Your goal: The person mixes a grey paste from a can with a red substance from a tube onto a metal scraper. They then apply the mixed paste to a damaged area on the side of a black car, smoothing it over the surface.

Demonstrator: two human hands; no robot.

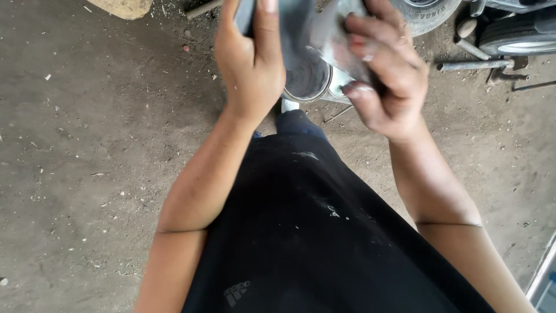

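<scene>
Item: grey metal part point(301, 35), held up over the dirt floor point(87, 145) between both my hands, left hand point(252, 64) clamped on its left side, right hand point(385, 69) pressing a rag point(339, 37) against its right face.

Bare dirt floor point(87, 145) left; tyres point(515, 32), metal rod point(475, 65) crowd upper right

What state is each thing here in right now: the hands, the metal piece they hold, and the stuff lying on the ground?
Left hand: closed around the grey metal piece, thumb on top.
Right hand: gripping the piece's other side, fingers bent.
Grey metal piece: held up off the ground, blurred.
Metal can: standing on the dirt floor, open at the top.
Tyre: resting on the ground.
Metal rod: lying flat.
</scene>
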